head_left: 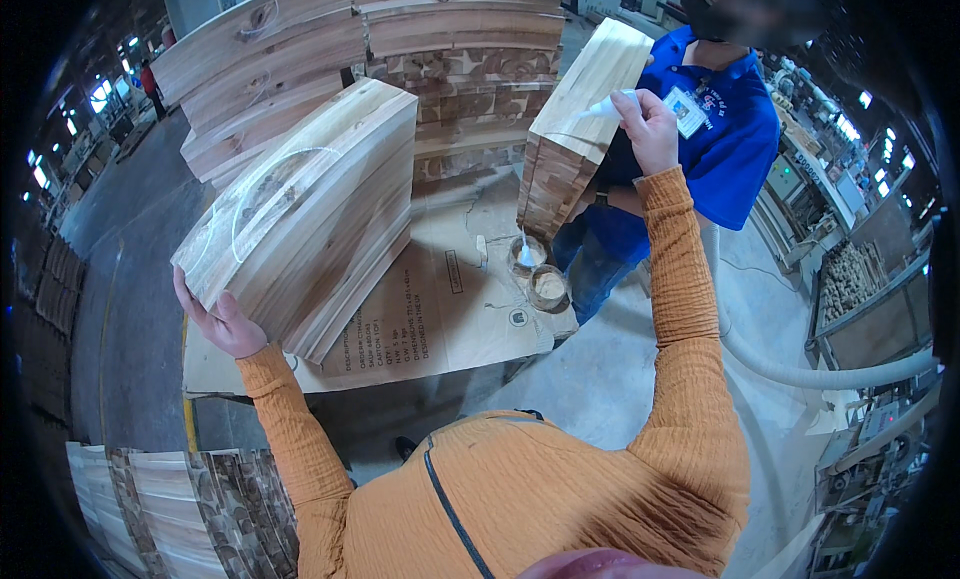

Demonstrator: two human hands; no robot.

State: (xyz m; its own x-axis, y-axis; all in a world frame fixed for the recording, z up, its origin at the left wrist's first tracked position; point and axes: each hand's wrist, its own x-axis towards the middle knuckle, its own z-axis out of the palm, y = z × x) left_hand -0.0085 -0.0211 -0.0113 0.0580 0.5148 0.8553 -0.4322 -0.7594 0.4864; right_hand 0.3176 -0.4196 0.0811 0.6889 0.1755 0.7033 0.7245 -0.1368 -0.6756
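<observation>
Back pile: the broadest thing, a tall pile of pale and brown wooden boards (450, 29) behind the worktop, patchy end grain showing in its lower rows.
Worktop: a table covered with flat brown printed cardboard (440, 319), carrying both nearer board stacks.
Left stack: a thick, tilted stack of pale wooden boards (330, 209) on the left part of the worktop; a thin pale line curves across its upper face.
Co-worker: a person in a blue short-sleeved shirt (735, 149) with a hanging badge, just beyond the right side of the worktop, one forearm partly hidden behind the right stack.
Right stack: a narrower tilted block of pale wooden boards (572, 144) at the far right of the worktop, touching the cardboard near the cups.
Left hand: bare, orange-sleeved (222, 324); its grip is spread around the near left corner of the left stack, thumb on the near side.
Right hand: bare, orange-sleeved (652, 134), raised over the right stack; its grip is closed around the bottle.
Cups: two small round brown containers (549, 304), side by side, one holding a white nozzle-tipped piece (525, 251).
Bottle: a small white tapered squeeze bottle (606, 107), pointing left above the right stack.
</observation>
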